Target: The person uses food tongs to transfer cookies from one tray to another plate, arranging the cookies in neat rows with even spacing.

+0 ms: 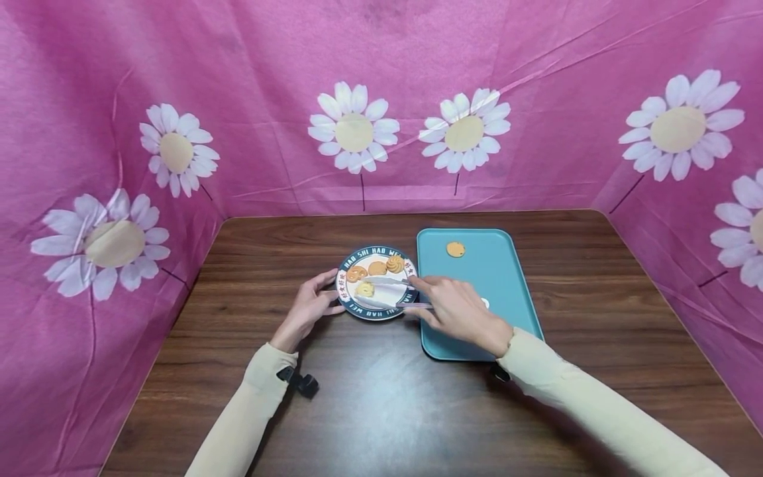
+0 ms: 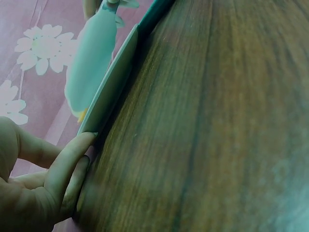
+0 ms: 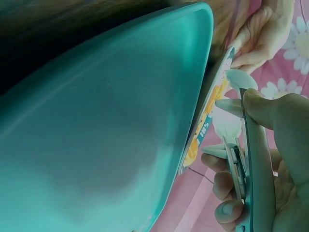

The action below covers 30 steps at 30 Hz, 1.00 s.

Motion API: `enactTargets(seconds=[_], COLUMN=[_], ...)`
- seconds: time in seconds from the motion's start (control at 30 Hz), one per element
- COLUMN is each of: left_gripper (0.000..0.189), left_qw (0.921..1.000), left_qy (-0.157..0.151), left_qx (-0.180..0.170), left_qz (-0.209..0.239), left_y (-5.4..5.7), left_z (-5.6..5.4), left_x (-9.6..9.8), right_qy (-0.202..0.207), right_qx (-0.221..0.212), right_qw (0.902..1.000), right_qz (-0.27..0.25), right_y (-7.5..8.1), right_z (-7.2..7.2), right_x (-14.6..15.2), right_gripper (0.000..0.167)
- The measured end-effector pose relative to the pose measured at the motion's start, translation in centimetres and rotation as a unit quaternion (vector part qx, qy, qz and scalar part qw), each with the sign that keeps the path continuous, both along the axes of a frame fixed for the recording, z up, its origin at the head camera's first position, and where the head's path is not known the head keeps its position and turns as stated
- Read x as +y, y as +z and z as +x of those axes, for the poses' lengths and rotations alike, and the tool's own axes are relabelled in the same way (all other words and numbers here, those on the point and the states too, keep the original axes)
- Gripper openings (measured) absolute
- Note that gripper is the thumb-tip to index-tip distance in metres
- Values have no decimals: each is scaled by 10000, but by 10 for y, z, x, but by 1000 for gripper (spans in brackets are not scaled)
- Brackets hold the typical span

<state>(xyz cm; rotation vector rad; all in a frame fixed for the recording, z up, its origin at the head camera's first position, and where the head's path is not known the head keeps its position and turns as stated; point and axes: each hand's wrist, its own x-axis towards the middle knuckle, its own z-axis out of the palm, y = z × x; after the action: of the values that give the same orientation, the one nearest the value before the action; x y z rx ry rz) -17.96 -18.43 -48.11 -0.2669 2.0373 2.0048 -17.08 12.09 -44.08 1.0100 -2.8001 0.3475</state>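
Note:
A round plate with a dark lettered rim lies left of a teal tray. My left hand holds the plate's left edge, its fingers at the rim. In my right hand is a pair of tongs with broad, pale flat heads. These heads reach over the plate, around a small pale-yellow piece. Behind it on the plate are a pretzel-shaped cookie, a round cookie and a swirled cookie. The left wrist view shows the plate edge-on beneath the tongs.
One round cookie sits at the far end of the tray. The tray's left rim stands close beside the plate. A brown wooden table carries everything, and a pink daisy-patterned cloth hangs around its back and sides.

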Motion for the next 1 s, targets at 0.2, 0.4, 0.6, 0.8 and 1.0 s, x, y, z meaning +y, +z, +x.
enactTargets(seconds=[0.2,0.4,0.6,0.8,1.0], left_gripper=[59,59,59,60,60], left_qw=[10000,10000,10000,10000,10000], left_qy=[-9,-10,1,18,1], left_qx=[42,3,-34,-38,-78], left_qz=[-7,-27,-83,-43,-61], left_y=[0,1,2,2,4], left_z=[0,1,1,1,1], left_x=[0,1,0,0,0], right_qy=[-41,-72,-48,-7,-31], right_qx=[-164,-355,-336,-288,-320], right_qw=[9998,9993,9994,9996,9995], right_qz=[58,56,24,28,8], right_y=[0,-2,-5,-6,-8], right_z=[-2,-2,-2,-3,-3], right_x=[-6,-9,-11,-11,-11], right_gripper=[60,61,60,59,60])
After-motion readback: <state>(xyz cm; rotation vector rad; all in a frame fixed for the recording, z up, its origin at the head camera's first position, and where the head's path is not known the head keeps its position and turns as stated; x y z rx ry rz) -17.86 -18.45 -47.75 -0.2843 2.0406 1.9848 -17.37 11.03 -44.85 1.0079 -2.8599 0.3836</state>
